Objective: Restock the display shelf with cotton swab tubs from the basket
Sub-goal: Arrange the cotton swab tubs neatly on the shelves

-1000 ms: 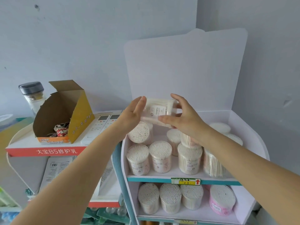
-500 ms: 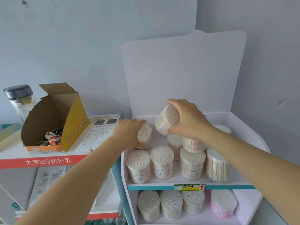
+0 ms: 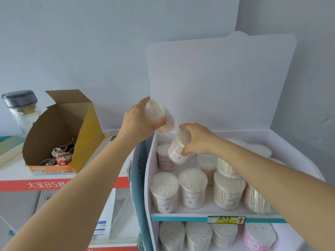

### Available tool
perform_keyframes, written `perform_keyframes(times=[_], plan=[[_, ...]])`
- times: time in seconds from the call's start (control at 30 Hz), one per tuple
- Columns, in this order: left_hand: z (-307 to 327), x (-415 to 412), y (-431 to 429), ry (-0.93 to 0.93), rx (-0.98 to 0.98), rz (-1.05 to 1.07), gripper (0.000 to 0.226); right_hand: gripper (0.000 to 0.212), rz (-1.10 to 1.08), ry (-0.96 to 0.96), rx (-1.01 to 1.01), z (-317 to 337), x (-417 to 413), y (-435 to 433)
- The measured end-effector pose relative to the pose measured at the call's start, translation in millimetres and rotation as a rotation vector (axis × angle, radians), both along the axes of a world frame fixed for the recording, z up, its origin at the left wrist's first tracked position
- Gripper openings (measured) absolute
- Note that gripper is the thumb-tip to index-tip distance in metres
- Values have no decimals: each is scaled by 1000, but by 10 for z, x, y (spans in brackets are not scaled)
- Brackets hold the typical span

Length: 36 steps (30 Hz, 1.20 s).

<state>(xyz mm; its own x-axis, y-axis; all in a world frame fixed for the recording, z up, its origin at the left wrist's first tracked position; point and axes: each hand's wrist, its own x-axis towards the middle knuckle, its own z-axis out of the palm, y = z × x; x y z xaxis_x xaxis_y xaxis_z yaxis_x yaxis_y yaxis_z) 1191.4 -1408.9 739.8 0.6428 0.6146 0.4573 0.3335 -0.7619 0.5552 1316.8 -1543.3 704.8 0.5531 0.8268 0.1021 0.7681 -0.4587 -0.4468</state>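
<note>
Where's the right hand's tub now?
Head view, centre: the right hand grips the tilted tub over the back-left corner of the top shelf, just above a standing tub, below-right of the second tub in the left hand.

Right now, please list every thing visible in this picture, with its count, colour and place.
display shelf: one, white with teal edges, right side.
top-tier tubs: at least seven, white swabs, some partly hidden.
lower-tier tubs: three, white swabs, left to middle.
pink tub: one, pink, lower tier, right.
price tag: one, yellow-green, on the teal front edge.
cardboard box: one, brown and yellow, left of the shelf.
jar: one, clear with dark lid, far left.
left hand: one, grips the upper held tub, tilted above the shelf's left wall.
right hand: one, grips the lower held tub, tilted over the top tier's back row.
</note>
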Motion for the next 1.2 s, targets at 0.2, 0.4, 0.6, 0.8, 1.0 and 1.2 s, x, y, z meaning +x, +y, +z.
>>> perform_keyframes(times=[0.2,0.4,0.6,0.8,1.0,1.2], plan=[[-8,-88,71,-50,-49,22,80,91,-27,206,-21,-128,84,191],[-31,-160,124,-150,-174,4,77,86,-82,406,-22,-161,118,215],[-77,-215,107,-159,-205,-10,78,94,-51,231,-99,-351,10,354],[-144,-263,25,-126,-184,-35,78,92,70,264,-144,-496,-167,413],[-173,-244,-91,-84,-147,-54,79,77,76,277,-111,-543,-159,328],[-196,-178,-214,-12,-71,-67,79,74,143,227,-122,-383,-167,56]])
